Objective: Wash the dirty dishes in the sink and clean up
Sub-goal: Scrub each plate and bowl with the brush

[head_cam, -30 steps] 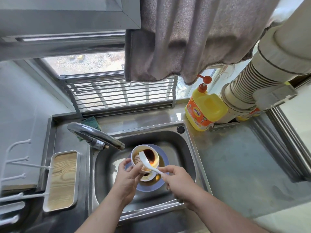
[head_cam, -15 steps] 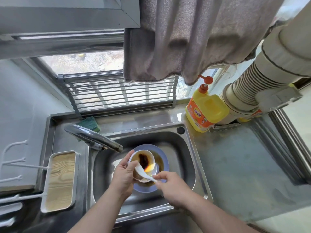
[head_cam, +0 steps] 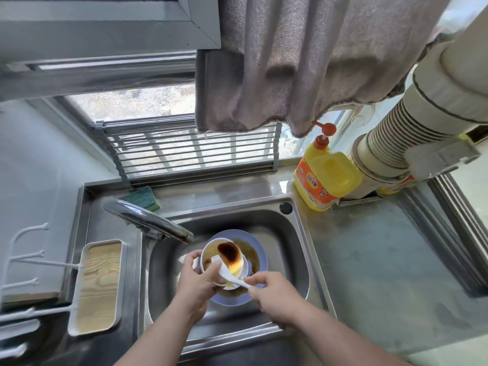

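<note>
In the steel sink [head_cam: 290, 249] lies a blue plate [head_cam: 260, 256] smeared with brown sauce. Above it my left hand [head_cam: 196, 283] grips a white bowl [head_cam: 211, 256], tilted toward the right so dark sauce pools at its lower rim. My right hand [head_cam: 274, 294] pinches the handle of a white spoon [head_cam: 227, 273], whose scoop lies inside the bowl. A second white dish shows partly under the bowl. The curved faucet [head_cam: 148, 220] ends just left of the bowl.
A green sponge [head_cam: 141, 198] lies behind the faucet. A yellow detergent bottle [head_cam: 324, 175] stands at the sink's back right. A wood-lined tray [head_cam: 97, 286] sits on the left, a bare steel counter [head_cam: 383, 260] on the right. A grey cloth [head_cam: 303, 62] hangs overhead.
The bowl has tipped further to the right, and the sauce has run toward its lower rim. The spoon has moved deeper into the bowl. Both hands stayed over the plate.
</note>
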`<move>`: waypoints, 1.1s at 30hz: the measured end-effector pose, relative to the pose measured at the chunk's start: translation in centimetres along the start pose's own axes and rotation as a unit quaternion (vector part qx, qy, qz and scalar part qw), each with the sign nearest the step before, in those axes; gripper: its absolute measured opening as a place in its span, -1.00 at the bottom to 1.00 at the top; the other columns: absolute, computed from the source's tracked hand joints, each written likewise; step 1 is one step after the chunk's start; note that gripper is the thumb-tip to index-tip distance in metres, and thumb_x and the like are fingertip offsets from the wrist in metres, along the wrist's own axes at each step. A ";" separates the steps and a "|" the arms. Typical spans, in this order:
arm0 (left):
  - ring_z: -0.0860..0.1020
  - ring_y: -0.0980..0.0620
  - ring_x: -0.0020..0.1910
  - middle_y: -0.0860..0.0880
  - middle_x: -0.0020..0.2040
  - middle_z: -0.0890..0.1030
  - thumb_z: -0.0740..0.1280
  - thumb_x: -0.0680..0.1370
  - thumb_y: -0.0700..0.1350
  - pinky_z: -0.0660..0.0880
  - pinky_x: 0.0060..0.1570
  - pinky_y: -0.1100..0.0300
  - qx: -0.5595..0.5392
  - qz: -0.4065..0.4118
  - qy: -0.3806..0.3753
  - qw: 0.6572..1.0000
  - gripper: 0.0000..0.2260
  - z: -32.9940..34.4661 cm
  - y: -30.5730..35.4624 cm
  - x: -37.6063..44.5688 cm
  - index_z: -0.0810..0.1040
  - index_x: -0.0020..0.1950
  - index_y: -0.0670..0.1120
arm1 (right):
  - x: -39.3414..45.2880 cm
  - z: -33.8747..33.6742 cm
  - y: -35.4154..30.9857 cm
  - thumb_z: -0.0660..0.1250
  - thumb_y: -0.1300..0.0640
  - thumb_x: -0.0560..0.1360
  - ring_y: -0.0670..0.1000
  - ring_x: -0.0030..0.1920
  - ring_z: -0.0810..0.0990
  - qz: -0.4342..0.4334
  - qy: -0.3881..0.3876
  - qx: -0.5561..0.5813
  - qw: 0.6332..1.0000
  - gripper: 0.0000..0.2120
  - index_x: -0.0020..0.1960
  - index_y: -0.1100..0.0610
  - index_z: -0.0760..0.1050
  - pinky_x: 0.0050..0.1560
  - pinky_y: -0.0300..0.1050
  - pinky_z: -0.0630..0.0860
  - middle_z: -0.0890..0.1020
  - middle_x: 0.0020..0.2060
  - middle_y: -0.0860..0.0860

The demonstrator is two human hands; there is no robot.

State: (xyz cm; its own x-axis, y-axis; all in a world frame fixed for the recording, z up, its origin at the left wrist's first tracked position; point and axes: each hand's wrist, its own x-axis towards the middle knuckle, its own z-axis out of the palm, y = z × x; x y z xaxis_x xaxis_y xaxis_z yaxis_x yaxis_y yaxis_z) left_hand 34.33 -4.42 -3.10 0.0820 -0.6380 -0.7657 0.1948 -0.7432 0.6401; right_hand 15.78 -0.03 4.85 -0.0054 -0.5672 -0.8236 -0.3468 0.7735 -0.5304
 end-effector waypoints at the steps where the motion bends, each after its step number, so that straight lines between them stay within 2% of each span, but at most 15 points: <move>1: 0.66 -0.26 0.10 -0.22 0.15 0.65 0.46 0.59 -0.25 0.67 0.01 -0.29 0.002 -0.002 0.010 1.000 -0.68 -0.2 0.0 0.0 0.51 0.28 -0.01 | 0.1 -0.9 -0.1 0.29 0.06 0.65 -0.17 -0.31 0.50 -0.017 0.007 -0.076 0.997 -0.77 0.23 -0.13 0.62 -0.31 -0.26 0.41 0.62 -0.14 -0.14; 4: 0.66 -0.21 0.15 -0.15 0.17 0.70 0.44 0.63 -0.07 0.67 -0.02 -0.28 0.022 -0.024 -0.001 0.999 -0.81 -0.1 -0.1 -0.3 0.64 0.25 0.03 | 0.1 -2.9 -1.2 0.22 0.00 0.62 0.03 0.08 0.63 -0.068 0.053 -0.391 0.916 -0.65 0.35 -0.32 0.48 0.01 -0.07 0.57 0.66 0.16 -0.13; 6: 0.66 -0.22 0.18 -0.11 0.17 0.72 0.39 0.65 0.05 0.66 -0.02 -0.33 0.018 -0.047 -0.015 0.999 -0.80 0.3 -0.1 -0.4 0.69 0.23 0.05 | -0.2 -2.3 -1.9 0.19 0.12 0.60 0.16 0.11 0.63 -0.120 0.065 -0.511 0.849 -0.53 0.41 -0.30 0.40 -0.05 -0.03 0.52 0.65 0.13 -0.01; 7: 0.66 -0.25 0.18 -0.11 0.17 0.72 0.38 0.65 0.08 0.65 -0.03 -0.37 0.006 -0.057 -0.014 0.998 -0.78 0.5 0.0 -0.3 0.69 0.24 0.06 | -0.4 -1.6 -2.1 0.17 0.16 0.59 0.20 0.10 0.63 -0.135 0.066 -0.516 0.844 -0.52 0.41 -0.28 0.40 -0.07 -0.01 0.49 0.65 0.11 0.03; 10: 0.67 -0.31 0.14 -0.16 0.21 0.69 0.42 0.64 0.05 0.63 -0.07 -0.42 -0.004 -0.049 -0.012 0.999 -0.75 0.8 0.5 0.5 0.63 0.32 0.10 | -0.2 0.4 -0.6 0.17 0.03 0.64 0.08 0.02 0.62 -0.082 0.027 -0.300 0.950 -0.65 0.37 -0.21 0.49 -0.03 -0.05 0.49 0.64 0.05 -0.05; 12: 0.67 -0.28 0.12 -0.15 0.20 0.65 0.44 0.64 -0.14 0.66 -0.03 -0.34 0.047 -0.017 -0.010 0.999 -0.66 0.5 1.1 0.4 0.53 0.36 0.16 | 0.4 0.4 0.7 0.22 -0.04 0.63 -0.11 -0.21 0.54 -0.025 0.001 -0.163 0.986 -0.68 0.34 -0.18 0.56 -0.14 -0.18 0.45 0.59 -0.10 -0.17; 13: 0.66 -0.26 0.11 -0.16 0.19 0.64 0.44 0.62 -0.20 0.67 -0.02 -0.30 0.079 -0.007 -0.009 0.997 -0.62 0.2 1.3 0.3 0.50 0.34 0.17 | 0.6 0.0 1.0 0.23 -0.07 0.62 -0.15 -0.27 0.52 -0.029 0.006 -0.171 0.985 -0.69 0.33 -0.20 0.57 -0.21 -0.21 0.44 0.60 -0.11 -0.18; 15: 0.65 -0.27 0.11 -0.19 0.19 0.63 0.46 0.61 -0.18 0.67 -0.05 -0.33 0.116 -0.006 -0.021 0.993 -0.70 -0.2 1.3 0.2 0.53 0.25 0.13 | 0.7 -1.3 0.8 0.21 -0.10 0.62 -0.07 -0.16 0.61 -0.062 0.040 -0.282 0.957 -0.69 0.33 -0.32 0.51 -0.18 -0.16 0.52 0.66 0.04 -0.14; 17: 0.65 -0.24 0.13 -0.18 0.19 0.64 0.43 0.64 -0.06 0.68 -0.10 -0.31 0.121 -0.026 -0.030 0.992 -0.83 -0.1 1.4 -0.2 0.59 0.23 0.07 | 0.6 -2.4 0.1 0.18 0.00 0.63 0.10 0.01 0.64 -0.118 0.082 -0.439 0.887 -0.59 0.40 -0.36 0.39 -0.08 -0.05 0.55 0.66 0.10 -0.08; 20: 0.69 -0.16 0.12 -0.12 0.13 0.73 0.32 0.68 0.12 0.69 -0.15 -0.11 0.108 -0.067 -0.057 0.990 -0.76 0.6 2.3 -0.6 0.66 0.23 0.04 | 0.4 -2.2 -0.8 0.20 0.22 0.60 0.19 -0.05 0.60 -0.184 0.087 -0.550 0.810 -0.39 0.50 -0.31 0.23 -0.17 -0.01 0.50 0.55 -0.03 0.01; 22: 0.72 -0.17 0.06 -0.12 0.08 0.75 0.26 0.69 0.17 0.69 -0.15 -0.10 0.106 -0.081 -0.067 0.989 -0.71 0.9 2.9 -0.5 0.67 0.20 0.04 | 0.1 -1.5 0.0 0.19 0.24 0.58 0.20 -0.02 0.60 -0.172 0.077 -0.542 0.819 -0.35 0.53 -0.30 0.20 -0.12 0.01 0.52 0.56 0.01 0.02; 26: 0.69 -0.28 0.05 -0.21 0.18 0.63 0.34 0.67 0.09 0.69 -0.19 -0.21 0.111 -0.062 -0.035 0.991 -0.79 1.2 2.7 0.1 0.51 0.26 0.06 | -0.5 0.0 2.0 0.18 -0.02 0.64 0.07 0.14 0.64 -0.075 0.063 -0.284 0.954 -0.61 0.43 -0.31 0.43 0.10 -0.04 0.56 0.66 0.22 -0.09; 28: 0.67 -0.29 0.08 -0.22 0.21 0.60 0.35 0.68 0.03 0.69 -0.18 -0.22 0.094 -0.070 -0.029 0.993 -0.80 1.2 2.2 0.0 0.51 0.29 0.05 | -0.6 0.0 1.9 0.25 -0.07 0.62 -0.02 0.07 0.64 -0.036 0.033 -0.179 0.983 -0.68 0.34 -0.28 0.53 0.10 -0.10 0.56 0.65 0.22 -0.13; 31: 0.69 -0.18 0.09 -0.16 0.17 0.70 0.29 0.72 -0.02 0.69 -0.06 -0.18 0.089 -0.107 -0.056 0.989 -0.83 0.9 1.6 -0.7 0.62 0.26 0.08 | -0.2 -1.6 0.9 0.26 -0.04 0.61 0.03 0.10 0.63 -0.059 0.052 -0.281 0.957 -0.66 0.33 -0.31 0.52 0.01 -0.10 0.51 0.65 0.22 -0.12; 33: 0.70 -0.09 0.06 -0.07 0.06 0.76 0.29 0.71 0.05 0.68 0.07 -0.15 0.118 -0.131 -0.072 0.982 -0.81 0.9 1.6 -1.2 0.71 0.15 0.12 | 0.0 -2.7 -0.3 0.23 0.08 0.58 0.11 0.14 0.63 -0.097 0.078 -0.446 0.886 -0.53 0.39 -0.36 0.44 -0.01 -0.07 0.52 0.65 0.17 -0.08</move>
State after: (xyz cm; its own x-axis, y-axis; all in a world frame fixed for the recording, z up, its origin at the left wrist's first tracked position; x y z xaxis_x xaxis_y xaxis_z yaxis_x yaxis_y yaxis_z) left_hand 33.63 -5.03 -1.04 -0.0822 -0.4286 -0.8998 -0.0432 -0.9004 0.4328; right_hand 13.32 -1.04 5.60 0.0295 -0.7504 -0.6603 -0.9586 0.1659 -0.2314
